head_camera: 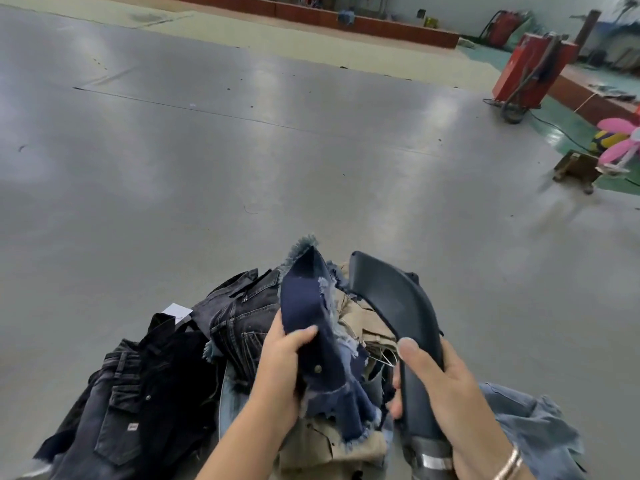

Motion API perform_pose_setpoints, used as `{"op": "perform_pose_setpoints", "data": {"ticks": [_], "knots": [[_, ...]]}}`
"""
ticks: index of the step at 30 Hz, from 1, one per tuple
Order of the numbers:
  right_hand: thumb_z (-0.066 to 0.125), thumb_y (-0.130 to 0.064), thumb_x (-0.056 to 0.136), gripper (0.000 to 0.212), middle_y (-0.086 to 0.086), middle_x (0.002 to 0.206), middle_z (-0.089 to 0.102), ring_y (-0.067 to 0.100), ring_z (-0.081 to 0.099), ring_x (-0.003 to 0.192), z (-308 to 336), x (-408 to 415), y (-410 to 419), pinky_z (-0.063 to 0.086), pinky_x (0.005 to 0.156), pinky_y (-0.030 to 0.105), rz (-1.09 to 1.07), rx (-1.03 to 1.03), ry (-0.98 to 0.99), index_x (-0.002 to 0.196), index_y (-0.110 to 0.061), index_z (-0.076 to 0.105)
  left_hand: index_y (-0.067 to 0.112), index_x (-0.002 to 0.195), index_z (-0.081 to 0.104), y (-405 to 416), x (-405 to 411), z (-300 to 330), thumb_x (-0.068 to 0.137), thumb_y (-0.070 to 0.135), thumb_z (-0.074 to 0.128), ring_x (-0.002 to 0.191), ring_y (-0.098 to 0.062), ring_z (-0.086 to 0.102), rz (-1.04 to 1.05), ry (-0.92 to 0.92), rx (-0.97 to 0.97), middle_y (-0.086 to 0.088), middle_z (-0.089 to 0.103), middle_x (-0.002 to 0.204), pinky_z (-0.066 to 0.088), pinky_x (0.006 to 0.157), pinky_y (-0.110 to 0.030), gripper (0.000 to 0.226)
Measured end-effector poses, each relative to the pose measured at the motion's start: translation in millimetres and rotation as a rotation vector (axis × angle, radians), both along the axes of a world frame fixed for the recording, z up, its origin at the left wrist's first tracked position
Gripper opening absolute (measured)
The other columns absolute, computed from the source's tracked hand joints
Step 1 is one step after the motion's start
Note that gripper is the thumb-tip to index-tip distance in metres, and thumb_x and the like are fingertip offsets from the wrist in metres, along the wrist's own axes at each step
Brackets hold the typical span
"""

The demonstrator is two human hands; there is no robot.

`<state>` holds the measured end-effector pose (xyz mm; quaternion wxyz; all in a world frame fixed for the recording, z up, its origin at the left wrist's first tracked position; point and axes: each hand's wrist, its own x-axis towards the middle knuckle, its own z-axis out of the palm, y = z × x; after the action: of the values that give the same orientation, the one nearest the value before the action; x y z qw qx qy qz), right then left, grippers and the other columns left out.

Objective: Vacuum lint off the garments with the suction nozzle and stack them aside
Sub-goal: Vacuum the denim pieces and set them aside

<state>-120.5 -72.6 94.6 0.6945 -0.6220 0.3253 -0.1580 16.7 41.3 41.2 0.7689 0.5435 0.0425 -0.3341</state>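
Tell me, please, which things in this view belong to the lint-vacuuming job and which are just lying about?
Part of the job:
- suction nozzle, in the right hand
- navy frayed garment, in the left hand
- black jeans, khaki garment, light blue denim

Just lying about:
- red machine
- pink flower toy
- wooden dolly
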Motion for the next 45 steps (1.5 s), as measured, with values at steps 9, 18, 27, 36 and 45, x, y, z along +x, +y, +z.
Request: {"op": "perform_pose_setpoints", "data": {"ticks": [9, 18, 27, 36, 45], "knots": [[0.065, -0.025, 0.083, 0.024, 0.011, 0.055, 0.059, 0.026, 0.055, 0.040, -17.6, -13.0, 11.4, 0.044, 0.040, 0.026, 0.075, 0.050, 0.152, 0.106, -0.023, 0.058, 0.008, 0.112, 0.068, -0.9, 27.8, -28.8, 0.090, 0.044, 0.062, 0.090, -0.031, 0.068, -0.047, 0.276, 0.240, -0.014, 0.073, 0.100, 0.054, 0.080, -0.040, 0.043], [0.068, -0.030, 0.082, 0.017, -0.003, 0.068, 0.071, 0.008, 0.066, 0.057, -20.0, -23.7, 24.9, 0.049, 0.054, 0.016, 0.092, 0.036, 0.206, 0.095, -0.039, 0.062, 0.008, 0.086, 0.072, 0.9, 27.9, -22.4, 0.091, 0.043, 0.059, 0.070, -0.026, 0.068, 0.015, 0.302, 0.165, -0.010, 0.074, 0.076, 0.050, 0.065, -0.032, 0.037], [0.073, -0.028, 0.079, 0.029, 0.012, 0.062, 0.065, 0.026, 0.058, 0.046, -16.1, -16.1, 30.4, 0.048, 0.045, 0.026, 0.076, 0.127, 0.155, 0.105, -0.028, 0.060, 0.017, 0.081, 0.063, -10.8, 11.4, -17.4, 0.096, 0.021, 0.052, 0.067, -0.008, 0.064, 0.078, -0.014, -0.068, 0.001, 0.069, 0.075, 0.053, 0.066, -0.026, 0.019], [0.084, -0.035, 0.064, 0.032, 0.002, 0.072, 0.072, 0.012, 0.066, 0.059, -17.9, -32.8, 38.7, 0.050, 0.054, 0.018, 0.108, 0.071, 0.119, 0.091, -0.043, 0.070, 0.020, 0.087, 0.062, -9.8, 13.6, -15.6, 0.099, 0.025, 0.047, 0.063, -0.003, 0.066, 0.144, -0.057, -0.078, 0.008, 0.072, 0.074, 0.051, 0.065, -0.026, 0.020], [0.062, -0.031, 0.087, 0.020, 0.006, 0.060, 0.062, 0.027, 0.058, 0.047, -5.8, 0.6, 13.2, 0.052, 0.048, 0.033, 0.046, -0.032, 0.131, 0.103, -0.021, 0.057, 0.017, 0.096, 0.066, -11.0, 8.2, -15.7, 0.096, 0.025, 0.052, 0.074, -0.009, 0.070, 0.092, 0.008, -0.092, 0.003, 0.075, 0.085, 0.054, 0.064, -0.024, 0.017]]}}
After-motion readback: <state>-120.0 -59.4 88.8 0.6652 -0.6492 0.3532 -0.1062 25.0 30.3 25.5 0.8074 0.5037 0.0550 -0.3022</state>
